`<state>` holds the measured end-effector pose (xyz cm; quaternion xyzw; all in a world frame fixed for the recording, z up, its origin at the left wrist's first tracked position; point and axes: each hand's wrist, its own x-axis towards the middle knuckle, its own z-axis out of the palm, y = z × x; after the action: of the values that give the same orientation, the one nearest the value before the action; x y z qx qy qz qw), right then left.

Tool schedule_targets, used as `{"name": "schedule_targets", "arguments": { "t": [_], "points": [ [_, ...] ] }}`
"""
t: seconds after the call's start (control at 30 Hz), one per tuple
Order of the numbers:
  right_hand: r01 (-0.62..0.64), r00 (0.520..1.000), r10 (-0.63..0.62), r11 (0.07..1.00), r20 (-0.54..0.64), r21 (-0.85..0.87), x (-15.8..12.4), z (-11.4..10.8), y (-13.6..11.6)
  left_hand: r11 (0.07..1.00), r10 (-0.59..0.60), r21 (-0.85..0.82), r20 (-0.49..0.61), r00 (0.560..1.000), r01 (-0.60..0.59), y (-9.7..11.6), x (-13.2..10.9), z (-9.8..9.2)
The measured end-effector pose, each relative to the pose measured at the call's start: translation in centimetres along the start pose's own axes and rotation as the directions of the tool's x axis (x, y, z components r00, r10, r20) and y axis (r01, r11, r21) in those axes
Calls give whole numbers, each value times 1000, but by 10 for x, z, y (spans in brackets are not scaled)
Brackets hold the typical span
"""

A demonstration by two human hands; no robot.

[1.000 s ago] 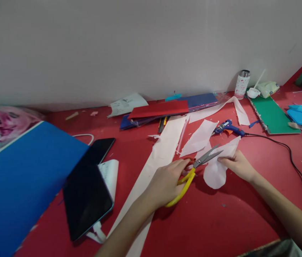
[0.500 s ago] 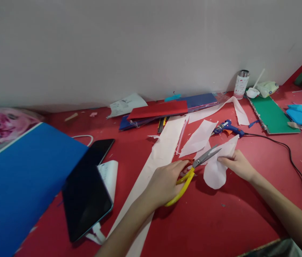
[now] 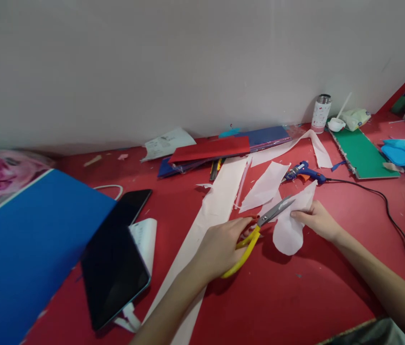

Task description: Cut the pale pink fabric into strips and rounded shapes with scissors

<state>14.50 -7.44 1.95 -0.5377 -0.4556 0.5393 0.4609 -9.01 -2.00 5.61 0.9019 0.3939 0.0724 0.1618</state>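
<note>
My left hand (image 3: 224, 247) is wrapped round the yellow handles of a pair of scissors (image 3: 246, 251). Their grey blades point up and to the right and lie against the upper part of a pale pink paper piece (image 3: 288, 235). That piece has a rounded lower end and a pointed top, and my right hand (image 3: 317, 221) pinches it from the right side. Just behind the blades, cut pieces of pale paper (image 3: 265, 187) lie on the table. A long pale paper strip (image 3: 211, 211) runs under my left forearm.
A blue glue gun (image 3: 305, 170) with a black cord lies behind my right hand. To the left are a tablet (image 3: 114, 278), a white box (image 3: 145, 244) and a blue board (image 3: 37, 254). Red and blue sheets (image 3: 209, 149), a bottle (image 3: 321, 114) and a green board (image 3: 367, 153) line the back.
The scissor blades look closer together and overlap the paper piece. Both hands keep about the same places; the whole view has shifted slightly.
</note>
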Motion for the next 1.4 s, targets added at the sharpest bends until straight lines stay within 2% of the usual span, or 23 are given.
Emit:
{"name": "schedule_targets", "arguments": {
  "t": [0.73,1.4],
  "points": [
    [-37,999,36,999,26,14,1,-3,-1,999,21,33,-38,999,-20,-6,-1,1],
    [-38,998,39,999,38,-29,0,1,1,998,-3,60,4,1000,2,-11,0,9]
  ]
}}
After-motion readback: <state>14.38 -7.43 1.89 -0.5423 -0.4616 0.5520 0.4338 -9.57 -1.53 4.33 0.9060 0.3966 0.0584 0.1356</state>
